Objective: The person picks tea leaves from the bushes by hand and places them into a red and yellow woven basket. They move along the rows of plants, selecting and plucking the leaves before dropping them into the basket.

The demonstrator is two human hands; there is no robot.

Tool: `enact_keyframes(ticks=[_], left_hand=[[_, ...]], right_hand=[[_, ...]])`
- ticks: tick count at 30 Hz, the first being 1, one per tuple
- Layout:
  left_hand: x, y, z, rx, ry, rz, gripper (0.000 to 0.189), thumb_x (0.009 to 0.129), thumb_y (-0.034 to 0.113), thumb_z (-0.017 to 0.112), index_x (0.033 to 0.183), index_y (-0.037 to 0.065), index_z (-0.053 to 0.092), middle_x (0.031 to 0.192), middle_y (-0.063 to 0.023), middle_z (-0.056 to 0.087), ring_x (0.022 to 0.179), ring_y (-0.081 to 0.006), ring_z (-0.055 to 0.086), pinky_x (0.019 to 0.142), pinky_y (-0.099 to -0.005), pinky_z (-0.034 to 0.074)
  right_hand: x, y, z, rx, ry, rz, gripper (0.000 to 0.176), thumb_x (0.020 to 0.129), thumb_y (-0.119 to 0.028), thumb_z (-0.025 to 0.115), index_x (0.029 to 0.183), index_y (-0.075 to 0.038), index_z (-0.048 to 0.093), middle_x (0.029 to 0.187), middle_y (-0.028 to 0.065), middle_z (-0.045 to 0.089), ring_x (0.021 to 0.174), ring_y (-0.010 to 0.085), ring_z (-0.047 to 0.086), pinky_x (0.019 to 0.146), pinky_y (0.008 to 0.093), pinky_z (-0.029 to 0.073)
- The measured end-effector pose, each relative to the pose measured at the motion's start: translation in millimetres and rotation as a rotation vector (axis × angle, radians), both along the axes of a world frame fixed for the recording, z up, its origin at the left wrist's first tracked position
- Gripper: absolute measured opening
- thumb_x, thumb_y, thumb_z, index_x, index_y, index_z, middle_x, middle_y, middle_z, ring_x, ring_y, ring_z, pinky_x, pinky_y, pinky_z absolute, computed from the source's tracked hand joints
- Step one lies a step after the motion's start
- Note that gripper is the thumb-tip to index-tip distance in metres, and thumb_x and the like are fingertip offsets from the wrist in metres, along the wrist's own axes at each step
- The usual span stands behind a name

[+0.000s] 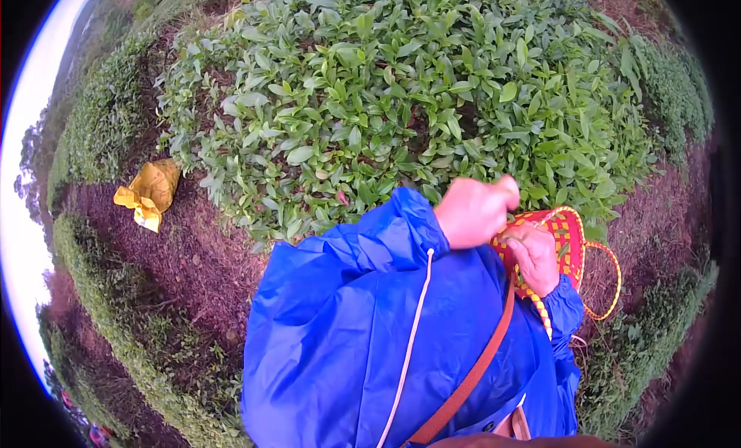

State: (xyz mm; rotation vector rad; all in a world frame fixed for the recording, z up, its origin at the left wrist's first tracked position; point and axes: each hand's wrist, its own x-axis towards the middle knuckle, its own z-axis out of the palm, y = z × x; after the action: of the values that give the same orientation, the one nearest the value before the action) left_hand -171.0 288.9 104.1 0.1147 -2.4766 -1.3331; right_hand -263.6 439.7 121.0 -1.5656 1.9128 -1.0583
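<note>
My left hand (472,213) reaches across from the blue sleeve, its fingers curled closed and smeared by motion. Whatever it holds, if anything, is hidden. Just beside it, my right hand (534,255) is over the near side of a red and yellow woven basket (573,230), with its fingers bent in and pressed together. I cannot make out what lies between them. A few green leaves show inside the basket. Its twisted yellow and red handle (617,272) loops out to the right. Directly ahead of both hands stands a broad, leafy green bush (386,101).
A yellow sack (157,187) lies on the brown soil at the left. Low hedge rows (131,355) run along the left and lower right. A brown strap (471,378) crosses the blue jacket (332,348). Small reddish shapes show far off at the lower left.
</note>
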Motion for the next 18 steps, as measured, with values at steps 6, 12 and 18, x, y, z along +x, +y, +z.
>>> enact_keyframes(ticks=[6,12,18], left_hand=[[27,-157,-26,-0.375,-0.248,0.726,0.017,0.076,0.014,0.046,0.092,0.013,0.052,0.063,-0.0113,0.056,0.056,-0.0273,0.056,0.052,-0.0359,0.043],[68,-245,-76,-0.743,-0.952,0.6,0.024,0.071,0.026,0.053,0.093,0.018,0.056,0.077,-0.0117,0.059,0.074,-0.0285,0.057,0.063,-0.0394,0.045],[81,-233,-97,-0.554,-0.789,0.682,0.023,0.073,0.027,0.05,0.076,0.005,0.056,0.073,-0.0139,0.058,0.072,-0.029,0.056,0.063,-0.0383,0.044]], right_hand=[[-60,93,26,-0.535,-0.477,-1.031,0.047,0.082,-0.033,0.039,0.117,-0.001,0.033,0.074,0.0011,0.047,0.059,0.0114,0.04,0.053,0.023,0.034],[-80,255,50,-1.166,-1.143,-0.843,0.061,0.084,-0.042,0.03,0.122,0.004,0.022,0.093,0.0127,0.045,0.081,0.0187,0.038,0.07,0.0292,0.031],[-33,260,8,-0.902,-0.763,-1.342,0.034,0.085,-0.025,0.04,0.11,-0.002,0.041,0.073,0.0014,0.043,0.064,0.0105,0.038,0.059,0.0223,0.034]])
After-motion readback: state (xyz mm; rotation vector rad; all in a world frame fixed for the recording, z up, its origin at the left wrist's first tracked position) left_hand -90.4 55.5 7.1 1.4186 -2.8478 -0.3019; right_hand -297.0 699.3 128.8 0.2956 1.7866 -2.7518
